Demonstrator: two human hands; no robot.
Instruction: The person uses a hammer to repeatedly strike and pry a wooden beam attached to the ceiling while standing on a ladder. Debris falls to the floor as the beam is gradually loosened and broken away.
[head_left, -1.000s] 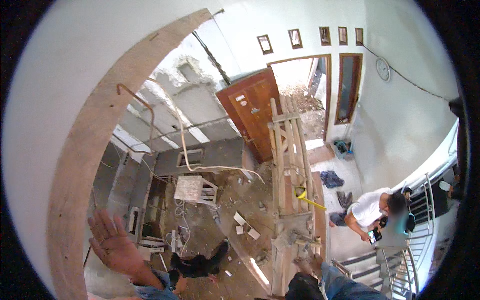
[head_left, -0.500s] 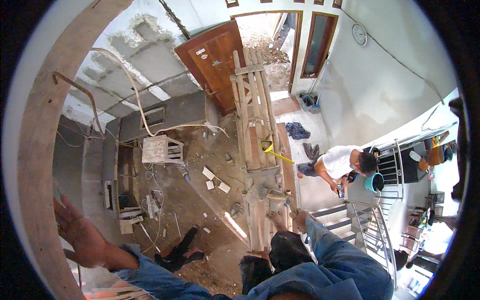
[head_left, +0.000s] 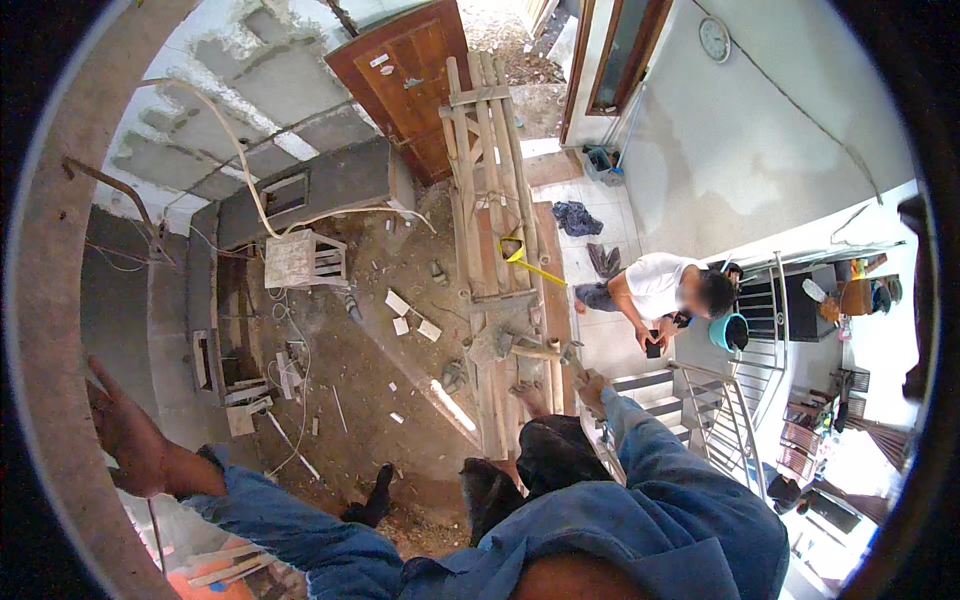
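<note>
My left hand [head_left: 132, 438] is raised at the far left, fingers stretched and spread, beside a long curved-looking wooden beam [head_left: 48, 330]. Whether the palm presses on the beam cannot be made out. My right hand [head_left: 592, 392] is closed around what looks like a hammer [head_left: 570, 354], its small metal head pointing away from me above the scaffold. Most of its handle is hidden by the fingers. Under me, scaffold planks and poles [head_left: 492, 205] run toward the door. A grey, mortar-stained flat piece [head_left: 490, 344] lies on them, close to a short wooden pole end [head_left: 536, 350].
A yellow long-handled scoop [head_left: 514, 250] rests on the scaffold. Below are a wooden stool [head_left: 292, 262], tile pieces [head_left: 397, 304] and dirt. A person in a white shirt [head_left: 655, 285] holds a phone near stairs with a metal railing [head_left: 735, 425]. A brown door [head_left: 405, 85] stands open.
My view has tilted, so the room sits higher in it. My left hand stays spread at the beam; my right hand keeps its grip. The person below has lowered the phone slightly.
</note>
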